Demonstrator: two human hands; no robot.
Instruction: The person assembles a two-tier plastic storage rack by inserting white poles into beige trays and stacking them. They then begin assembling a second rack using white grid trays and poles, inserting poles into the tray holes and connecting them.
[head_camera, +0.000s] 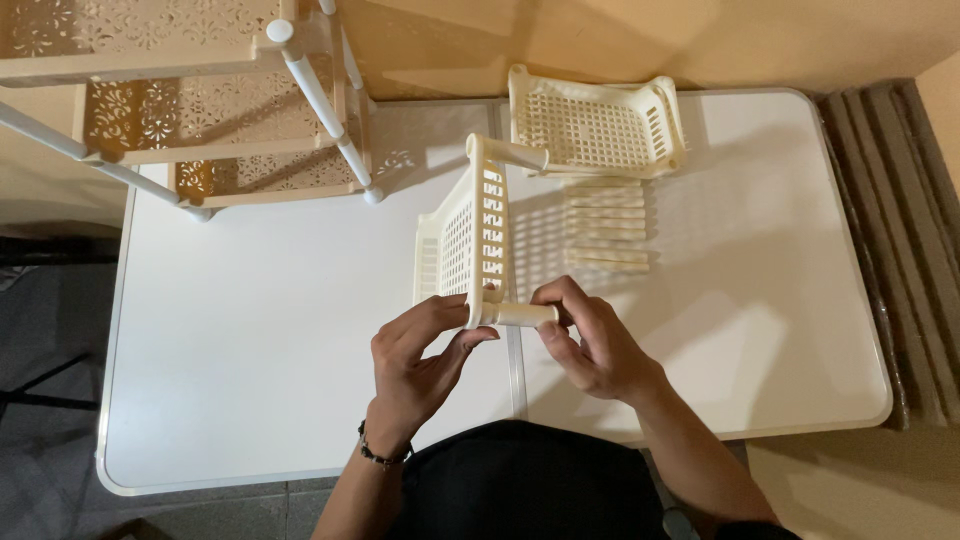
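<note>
Both hands clasped one cream plastic basket tray, tipped up on its edge above the middle of the white folding table. Fingers of the left hand pinched its near corner, while the right hand closed around a short leg tube seated in that corner socket. Another tube stood fitted at the far corner, toward twelve o'clock. The tray looked light and stiff, its lattice walls probably thin enough to flex, so the solid rim and corners seemed the safest hold. A second tray lay at one o'clock, with loose tubes in a row just beside it. A partly built rack occupied ten o'clock, well apart. Nothing crowded the hands.
</note>
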